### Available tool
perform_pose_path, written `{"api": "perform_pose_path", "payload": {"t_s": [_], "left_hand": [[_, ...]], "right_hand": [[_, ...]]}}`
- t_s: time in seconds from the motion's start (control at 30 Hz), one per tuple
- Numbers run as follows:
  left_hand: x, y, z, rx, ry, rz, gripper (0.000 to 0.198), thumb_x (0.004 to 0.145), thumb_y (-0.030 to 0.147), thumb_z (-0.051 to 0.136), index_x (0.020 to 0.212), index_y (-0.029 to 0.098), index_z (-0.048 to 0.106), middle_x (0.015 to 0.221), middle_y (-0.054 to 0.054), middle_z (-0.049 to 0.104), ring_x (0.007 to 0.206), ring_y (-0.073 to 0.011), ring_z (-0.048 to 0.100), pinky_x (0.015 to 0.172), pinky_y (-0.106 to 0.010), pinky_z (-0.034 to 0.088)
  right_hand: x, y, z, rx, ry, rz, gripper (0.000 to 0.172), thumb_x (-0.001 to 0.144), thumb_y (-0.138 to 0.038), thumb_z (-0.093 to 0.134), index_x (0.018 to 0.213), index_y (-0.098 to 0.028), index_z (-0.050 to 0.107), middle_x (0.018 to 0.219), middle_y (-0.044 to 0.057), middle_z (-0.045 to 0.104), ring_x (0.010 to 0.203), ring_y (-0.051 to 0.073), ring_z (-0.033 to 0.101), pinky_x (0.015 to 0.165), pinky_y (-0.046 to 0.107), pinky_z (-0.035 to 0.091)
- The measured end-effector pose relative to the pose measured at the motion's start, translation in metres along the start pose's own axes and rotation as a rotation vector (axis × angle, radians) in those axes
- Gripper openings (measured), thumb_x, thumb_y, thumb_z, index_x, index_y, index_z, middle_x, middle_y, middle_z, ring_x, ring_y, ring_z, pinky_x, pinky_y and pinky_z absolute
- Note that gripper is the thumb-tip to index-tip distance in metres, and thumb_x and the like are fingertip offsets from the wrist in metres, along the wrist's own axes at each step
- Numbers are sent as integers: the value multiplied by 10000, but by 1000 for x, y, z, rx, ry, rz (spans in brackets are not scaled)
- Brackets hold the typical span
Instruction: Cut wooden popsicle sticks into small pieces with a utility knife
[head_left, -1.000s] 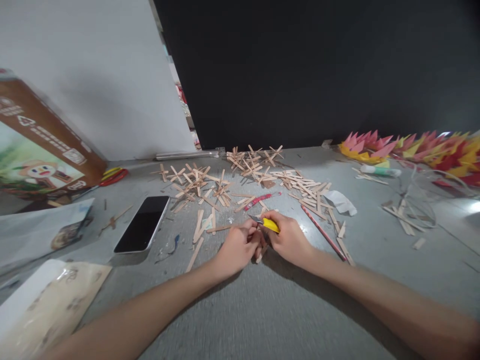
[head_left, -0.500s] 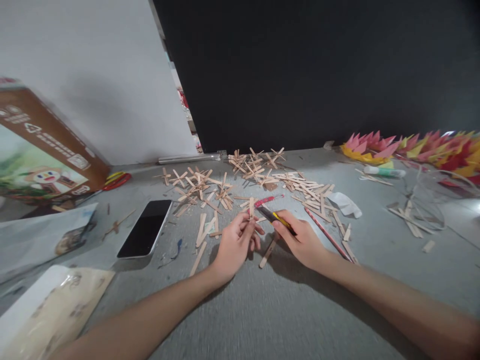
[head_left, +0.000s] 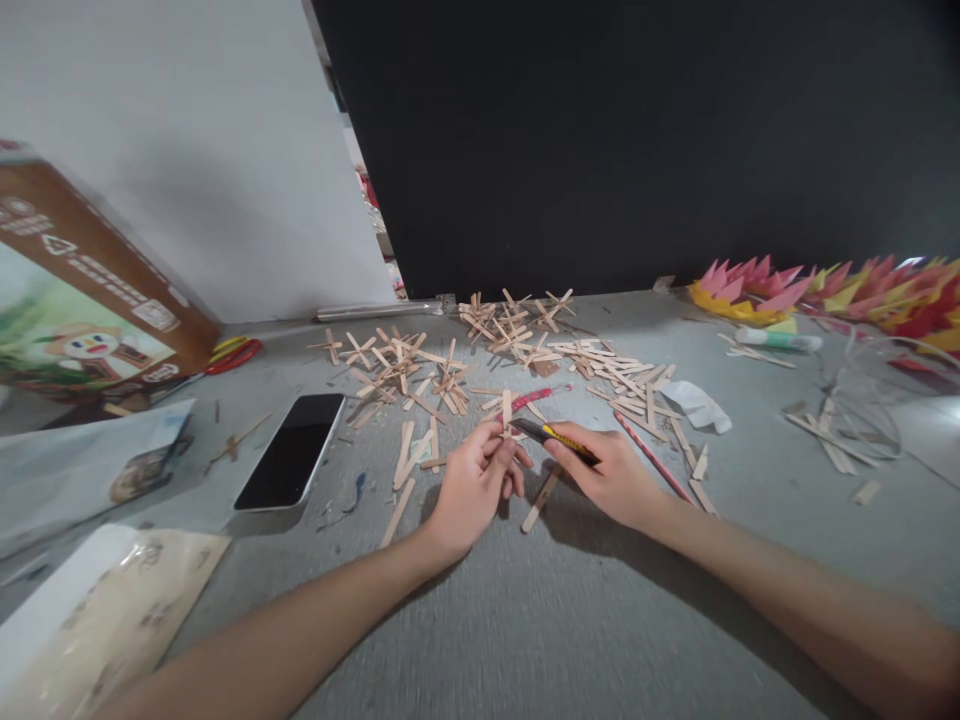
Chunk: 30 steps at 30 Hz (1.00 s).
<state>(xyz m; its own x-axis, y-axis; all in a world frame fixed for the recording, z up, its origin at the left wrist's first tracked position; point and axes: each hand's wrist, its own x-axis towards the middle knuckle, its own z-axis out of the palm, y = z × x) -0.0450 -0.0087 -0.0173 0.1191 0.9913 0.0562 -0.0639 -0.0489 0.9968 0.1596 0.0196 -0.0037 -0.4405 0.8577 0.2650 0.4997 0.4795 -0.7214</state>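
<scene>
A short wooden stick (head_left: pixel 507 408) stands upright between the thumb and fingers of my left hand (head_left: pixel 476 485). My right hand (head_left: pixel 611 475) grips a yellow and black utility knife (head_left: pixel 571 443), its blade end pointing left and touching or nearly touching the stick. Behind my hands lies a red patterned strip (head_left: pixel 529 404). One loose stick (head_left: pixel 541 498) rests on the table between my hands. Crossed stick pieces (head_left: pixel 394 360) are heaped further back, and a pile of loose sticks (head_left: pixel 619 375) spreads at the right.
A black-screened phone (head_left: pixel 292 452) lies at the left, near a brown box (head_left: pixel 97 290) and red and yellow scissors (head_left: pixel 232 355). To the right are a red striped stick (head_left: pixel 652 457), white tissue (head_left: pixel 697 405), a glue stick (head_left: pixel 780 340) and pink-yellow paper crafts (head_left: pixel 750 290).
The knife's blade end has shifted left to the stick in my left hand. The whole view has moved slightly; my left hand keeps its hold.
</scene>
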Motion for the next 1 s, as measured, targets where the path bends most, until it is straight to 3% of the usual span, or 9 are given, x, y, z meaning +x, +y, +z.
{"api": "perform_pose_path", "payload": {"t_s": [0.23, 0.47, 0.63, 0.83, 1.0], "left_hand": [[-2, -5, -2, 31, 26, 21, 557, 1041, 474, 588, 1478, 179, 410, 902, -41, 738, 548, -109, 603, 485, -217, 466], [-3, -9, -3, 132, 51, 93, 486, 1068, 453, 541, 1475, 194, 476, 971, -75, 762, 655, -146, 684, 617, -266, 550], [-4, -11, -5, 222, 48, 87, 452, 1076, 405, 504, 1484, 211, 498, 971, -57, 756, 660, -137, 676, 649, -266, 543], [-4, -11, -4, 267, 30, 56, 439, 1063, 350, 486, 1477, 208, 514, 926, -37, 719, 619, -116, 643, 627, -244, 518], [-2, -10, -5, 230, -7, 57, 447, 1071, 345, 477, 1493, 198, 500, 870, -28, 698, 608, -117, 625, 601, -237, 500]], "right_hand": [[-3, -4, 0, -30, -26, 13, 243, 1090, -358, 475, 1036, -249, 686, 852, 13, 730, 714, 175, 651, 691, 291, 468], [-5, -13, -4, -203, -35, -24, 265, 1084, -326, 458, 1151, -247, 702, 849, 37, 770, 678, 189, 688, 649, 300, 452], [-10, -18, -6, -551, -9, -132, 314, 1073, -298, 449, 1221, -229, 717, 763, 59, 757, 548, 188, 631, 543, 324, 325], [-19, -24, -3, -857, -40, -180, 443, 953, -172, 514, 1364, -212, 674, 774, 114, 750, 522, 186, 598, 508, 339, 242], [-15, -29, -6, -772, -57, -139, 379, 1013, -215, 474, 1335, -215, 675, 753, 85, 752, 517, 192, 591, 516, 342, 224]]}}
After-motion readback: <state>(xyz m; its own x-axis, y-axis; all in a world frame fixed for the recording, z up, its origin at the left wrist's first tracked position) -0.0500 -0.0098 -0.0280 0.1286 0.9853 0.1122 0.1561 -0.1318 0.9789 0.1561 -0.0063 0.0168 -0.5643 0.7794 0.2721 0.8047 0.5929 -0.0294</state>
